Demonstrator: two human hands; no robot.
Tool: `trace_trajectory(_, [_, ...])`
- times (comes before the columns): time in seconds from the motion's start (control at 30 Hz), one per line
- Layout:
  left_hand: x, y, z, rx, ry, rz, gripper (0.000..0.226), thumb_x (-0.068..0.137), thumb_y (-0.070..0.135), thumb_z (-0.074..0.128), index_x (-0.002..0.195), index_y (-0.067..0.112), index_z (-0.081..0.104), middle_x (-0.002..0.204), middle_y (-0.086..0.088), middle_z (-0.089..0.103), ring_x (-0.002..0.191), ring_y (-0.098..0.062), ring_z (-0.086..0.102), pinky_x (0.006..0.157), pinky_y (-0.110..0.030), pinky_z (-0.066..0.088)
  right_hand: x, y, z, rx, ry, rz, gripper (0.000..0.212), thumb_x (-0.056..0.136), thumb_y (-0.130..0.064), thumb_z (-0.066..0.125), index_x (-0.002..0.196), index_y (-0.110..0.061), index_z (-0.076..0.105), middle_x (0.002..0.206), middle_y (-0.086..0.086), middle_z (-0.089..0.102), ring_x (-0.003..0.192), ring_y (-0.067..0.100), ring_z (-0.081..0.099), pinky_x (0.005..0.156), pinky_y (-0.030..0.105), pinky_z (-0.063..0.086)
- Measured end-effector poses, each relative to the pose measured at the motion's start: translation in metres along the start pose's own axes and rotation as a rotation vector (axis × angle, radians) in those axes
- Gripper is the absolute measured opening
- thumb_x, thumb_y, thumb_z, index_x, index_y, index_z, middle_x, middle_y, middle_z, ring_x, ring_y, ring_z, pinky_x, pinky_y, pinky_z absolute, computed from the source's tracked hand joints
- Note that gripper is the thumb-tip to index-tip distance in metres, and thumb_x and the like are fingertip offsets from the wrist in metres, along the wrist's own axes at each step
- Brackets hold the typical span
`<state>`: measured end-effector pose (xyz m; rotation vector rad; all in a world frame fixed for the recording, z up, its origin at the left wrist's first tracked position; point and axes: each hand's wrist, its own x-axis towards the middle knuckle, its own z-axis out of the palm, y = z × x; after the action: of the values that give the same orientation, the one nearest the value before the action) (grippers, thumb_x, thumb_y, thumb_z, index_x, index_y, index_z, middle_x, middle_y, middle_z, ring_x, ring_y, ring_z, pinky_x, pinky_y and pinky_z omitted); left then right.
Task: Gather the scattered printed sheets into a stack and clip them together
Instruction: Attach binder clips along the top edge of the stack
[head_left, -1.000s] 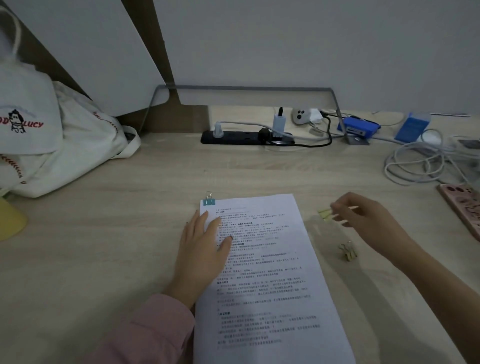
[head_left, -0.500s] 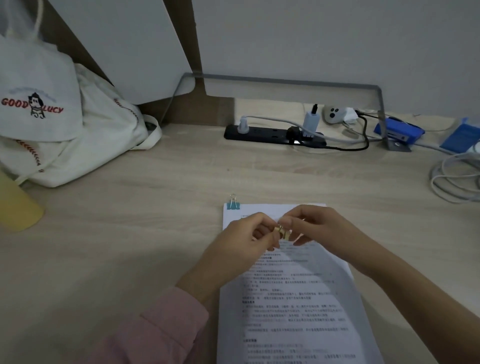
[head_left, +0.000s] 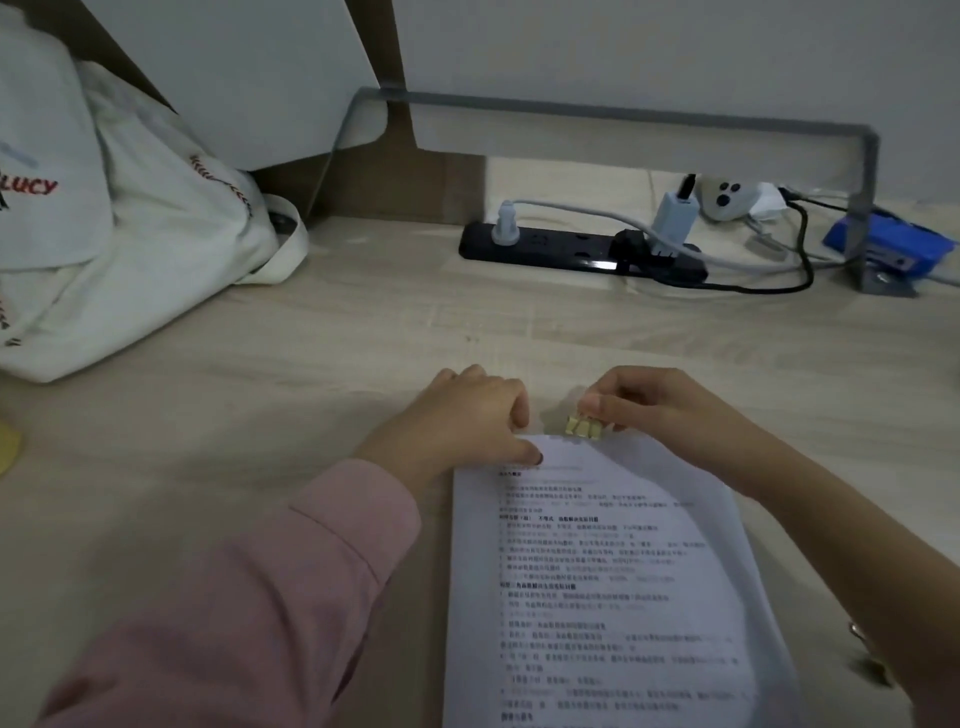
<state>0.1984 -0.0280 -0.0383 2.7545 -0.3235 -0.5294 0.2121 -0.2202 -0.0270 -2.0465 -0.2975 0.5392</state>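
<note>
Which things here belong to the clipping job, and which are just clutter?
In the job: stack of white printed sheets; small yellow binder clip pinched by right hand; left hand holding the stack's corner.
Lying about: white canvas tote bag; black power strip; blue box.

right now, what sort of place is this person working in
Probably a study desk in a home or dorm: a black power strip with chargers plugged in at the back, a canvas tote bag slumped at the left, printed sheets with a yellow binder clip at their top edge.
</note>
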Motion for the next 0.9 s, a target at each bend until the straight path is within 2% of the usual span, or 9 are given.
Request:
trace_trajectory(0.1, [0.011, 0.001, -0.005, -0.019, -0.11, -0.029, 0.035, 0.079, 0.048, 0.064, 0.103, 0.023, 0.06, 0.096, 0.009, 0.057, 0.105, -0.014, 0.049, 0.093, -0.031, 0.033, 0.013, 0.0, 0.001, -0.027, -0.029, -0.018, 0.018, 0.084, -0.028, 0.062, 0.078, -0.012, 0.067, 0.079, 0.004, 0.065, 0.07, 0.006, 0.057, 0.066, 0.012, 0.044])
trace_trajectory(0.17, [0.015, 0.001, -0.01, -0.121, -0.209, -0.053, 0.033, 0.08, 0.044, 0.065, 0.103, 0.022, 0.064, 0.093, 0.009, 0.06, 0.093, -0.012, 0.055, 0.084, -0.027, 0.04, 0.019, -0.001, 0.002, -0.007, -0.056, -0.033, 0.019, 0.085, -0.023, 0.062, 0.08, -0.005, 0.066, 0.076, 0.005, 0.061, 0.064, 0.003, 0.054, 0.058, 0.007, 0.042])
trace_trajectory(0.27, [0.017, -0.004, -0.013, -0.351, -0.312, -0.019, 0.019, 0.083, 0.033, 0.065, 0.096, 0.019, 0.066, 0.072, 0.014, 0.055, 0.063, 0.002, 0.053, 0.058, -0.011, 0.039, 0.026, -0.004, 0.003, -0.024, -0.097, -0.06, 0.017, 0.086, -0.019, 0.062, 0.079, -0.003, 0.065, 0.078, 0.012, 0.06, 0.069, 0.011, 0.053, 0.06, 0.011, 0.042])
trace_trajectory(0.33, [0.015, -0.007, -0.012, -0.429, -0.306, 0.015, 0.009, 0.084, 0.027, 0.065, 0.089, 0.021, 0.066, 0.065, 0.017, 0.053, 0.054, 0.007, 0.052, 0.05, -0.004, 0.035, 0.031, -0.005, 0.003, -0.05, -0.123, -0.063, 0.014, 0.085, -0.019, 0.062, 0.077, -0.007, 0.065, 0.082, 0.019, 0.062, 0.074, 0.018, 0.054, 0.067, 0.02, 0.043])
trace_trajectory(0.43, [0.011, -0.01, -0.009, -0.518, -0.277, 0.03, 0.005, 0.084, 0.025, 0.065, 0.088, 0.022, 0.066, 0.075, 0.017, 0.059, 0.07, 0.004, 0.056, 0.062, -0.009, 0.04, 0.035, -0.007, 0.001, -0.029, -0.174, -0.031, 0.013, 0.085, -0.017, 0.062, 0.077, -0.008, 0.065, 0.081, 0.015, 0.061, 0.075, 0.019, 0.054, 0.071, 0.026, 0.042])
trace_trajectory(0.57, [0.008, -0.012, -0.007, -0.581, -0.267, 0.024, 0.006, 0.084, 0.022, 0.066, 0.089, 0.02, 0.067, 0.079, 0.013, 0.062, 0.074, 0.0, 0.058, 0.067, -0.013, 0.042, 0.038, -0.008, -0.001, -0.014, -0.236, -0.012, 0.015, 0.086, -0.017, 0.061, 0.077, -0.005, 0.064, 0.08, 0.01, 0.06, 0.072, 0.012, 0.053, 0.063, 0.011, 0.043])
trace_trajectory(0.63, [0.007, -0.013, -0.006, -0.596, -0.263, 0.02, 0.007, 0.084, 0.021, 0.066, 0.091, 0.018, 0.067, 0.08, 0.012, 0.063, 0.076, -0.002, 0.059, 0.07, -0.015, 0.043, 0.039, -0.009, -0.003, -0.015, -0.252, -0.005, 0.015, 0.087, -0.018, 0.061, 0.077, -0.007, 0.065, 0.078, 0.005, 0.062, 0.07, 0.007, 0.055, 0.063, 0.008, 0.043])
trace_trajectory(0.7, [0.006, -0.013, -0.006, -0.602, -0.253, 0.014, 0.01, 0.084, 0.02, 0.066, 0.093, 0.017, 0.067, 0.08, 0.011, 0.063, 0.076, -0.003, 0.059, 0.069, -0.016, 0.044, 0.04, -0.01, -0.004, -0.021, -0.268, -0.002, 0.016, 0.087, -0.019, 0.06, 0.077, -0.006, 0.065, 0.076, 0.002, 0.063, 0.069, 0.005, 0.056, 0.064, 0.008, 0.043])
trace_trajectory(0.9, [0.005, -0.016, -0.002, -0.629, -0.217, 0.007, 0.004, 0.082, 0.021, 0.068, 0.081, 0.025, 0.065, 0.073, 0.015, 0.062, 0.068, 0.003, 0.057, 0.063, -0.013, 0.039, 0.044, -0.014, 0.0, -0.136, -0.293, -0.002, 0.031, 0.085, -0.024, 0.062, 0.085, 0.006, 0.061, 0.076, 0.013, 0.052, 0.069, 0.017, 0.043, 0.057, 0.012, 0.035])
